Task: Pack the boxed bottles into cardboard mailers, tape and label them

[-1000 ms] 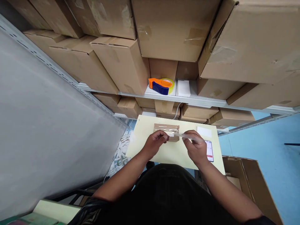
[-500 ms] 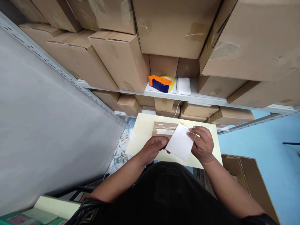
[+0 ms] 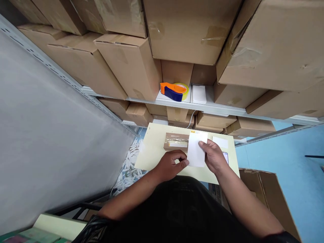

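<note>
A white paper sheet (image 3: 195, 153) with a small yellow mark along its top edge is held upright over the table. My right hand (image 3: 214, 156) grips its right side, thumb lying across the front. At the lower left corner of the sheet, the thumb and curled fingers of my left hand (image 3: 174, 164) close in a pinch. Behind the sheet lies a brown cardboard box (image 3: 168, 139) with clear tape and a white label on top; the sheet hides its right end. Partly covered by my right hand is a phone (image 3: 225, 156).
The pale yellow table (image 3: 149, 158) stands below shelves of cardboard boxes (image 3: 124, 64). A white paper stack (image 3: 220, 142) lies at its right. On the shelf are an orange and blue tape dispenser (image 3: 174, 91) and white cards (image 3: 199, 93). An open carton (image 3: 270, 192) stands at right.
The sheet has turned from tilted to nearly upright. My right hand has shifted its grip slightly left and down, uncovering the phone and paper stack. My left hand has moved a little right.
</note>
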The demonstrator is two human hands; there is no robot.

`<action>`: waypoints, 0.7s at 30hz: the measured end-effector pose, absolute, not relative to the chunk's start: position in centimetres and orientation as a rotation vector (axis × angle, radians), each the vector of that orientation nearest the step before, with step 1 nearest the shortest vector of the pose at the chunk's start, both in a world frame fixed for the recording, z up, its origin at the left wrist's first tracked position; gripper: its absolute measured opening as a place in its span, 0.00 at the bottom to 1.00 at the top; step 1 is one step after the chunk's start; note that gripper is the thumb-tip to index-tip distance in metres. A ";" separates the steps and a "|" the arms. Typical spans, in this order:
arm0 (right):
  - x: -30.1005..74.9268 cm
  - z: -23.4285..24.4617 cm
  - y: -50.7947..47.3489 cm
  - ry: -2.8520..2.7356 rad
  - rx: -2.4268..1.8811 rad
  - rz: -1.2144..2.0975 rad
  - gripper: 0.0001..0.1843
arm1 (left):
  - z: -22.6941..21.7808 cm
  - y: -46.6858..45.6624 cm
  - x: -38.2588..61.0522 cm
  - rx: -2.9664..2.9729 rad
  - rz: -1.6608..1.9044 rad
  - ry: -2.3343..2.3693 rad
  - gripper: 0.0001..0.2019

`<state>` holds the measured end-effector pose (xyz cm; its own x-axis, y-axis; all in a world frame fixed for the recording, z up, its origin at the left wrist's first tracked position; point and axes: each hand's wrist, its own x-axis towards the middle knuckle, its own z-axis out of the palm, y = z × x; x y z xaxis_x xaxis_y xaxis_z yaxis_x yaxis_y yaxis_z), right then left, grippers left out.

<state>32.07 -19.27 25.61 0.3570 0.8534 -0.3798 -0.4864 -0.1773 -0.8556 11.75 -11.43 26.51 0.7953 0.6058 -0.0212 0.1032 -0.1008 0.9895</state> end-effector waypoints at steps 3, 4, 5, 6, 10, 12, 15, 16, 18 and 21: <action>31.5 26.8 -19.2 -0.323 -1.232 1.298 0.25 | 26.6 -10.8 12.0 1.569 0.475 0.480 0.15; 31.3 27.0 -19.3 -0.323 -1.235 1.308 0.25 | 26.8 -10.4 12.1 1.509 0.504 0.469 0.15; 31.1 27.2 -19.4 -0.329 -1.242 1.317 0.25 | 26.9 -10.0 12.4 1.439 0.539 0.468 0.16; 31.0 27.3 -19.5 -0.340 -1.251 1.327 0.25 | 27.1 -9.6 12.6 1.365 0.573 0.470 0.16; 30.4 27.6 -20.1 -0.388 -1.272 1.373 0.24 | 27.6 -8.6 13.6 1.104 0.638 0.479 0.18; 30.2 27.7 -20.2 -0.397 -1.269 1.390 0.23 | 27.7 -8.5 13.9 1.012 0.628 0.469 0.18; 30.1 27.9 -20.3 -0.404 -1.252 1.404 0.22 | 27.9 -8.6 14.1 0.934 0.629 0.456 0.18; 30.2 27.9 -20.3 -0.409 -1.251 1.405 0.22 | 28.0 -8.6 14.1 0.921 0.636 0.455 0.18; 30.3 27.9 -20.3 -0.428 -1.265 1.403 0.21 | 28.2 -8.4 14.1 0.917 0.638 0.454 0.17; 30.7 27.8 -20.4 -0.466 -1.306 1.408 0.20 | 28.5 -7.9 14.0 0.956 0.607 0.439 0.15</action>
<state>30.70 -20.43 27.84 0.2145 0.8721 -0.4399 -0.4376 -0.3168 -0.8415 14.03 -7.89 28.51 0.7522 0.6538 -0.0822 -0.2835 0.4338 0.8552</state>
